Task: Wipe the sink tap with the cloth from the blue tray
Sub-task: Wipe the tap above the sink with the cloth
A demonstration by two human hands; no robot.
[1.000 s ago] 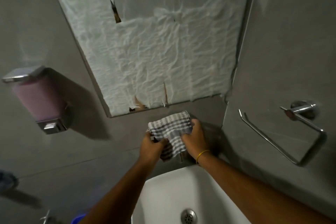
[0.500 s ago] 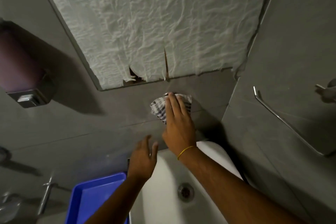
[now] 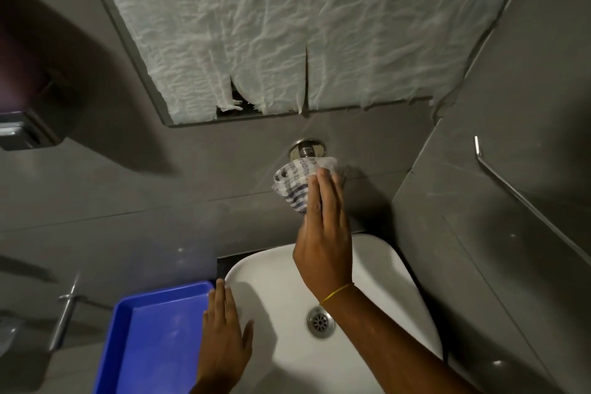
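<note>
My left hand (image 3: 224, 334) is hovering nearest me, flat and open with the fingers spread a little, holding nothing, sitting over the seam between the blue tray (image 3: 153, 339) at my eight o'clock and the sink (image 3: 275, 285) in front of me. I'm judging it is best resting on the rim there, bracing me while the other arm is reaching. Farther out, at about one o'clock, my right hand (image 3: 323, 233) is stretching up over the basin with its fingers long and close together, pressing the striped cloth (image 3: 292, 181) onto the tap, which the cloth is covering almost completely; only the chrome base (image 3: 307, 147) on the wall is showing, just beyond the cloth at twelve o'clock. To do this well, I think I should be wrapping the cloth around the spout rather than patting one side, keeping the palm firm, and working from the base outward toward me so every face is getting rubbed. The bunched cloth is looking loose on its left edge, so it could slip into the basin. Beyond, the mirror's paper cover (image 3: 287, 25) is hanging torn.
</note>
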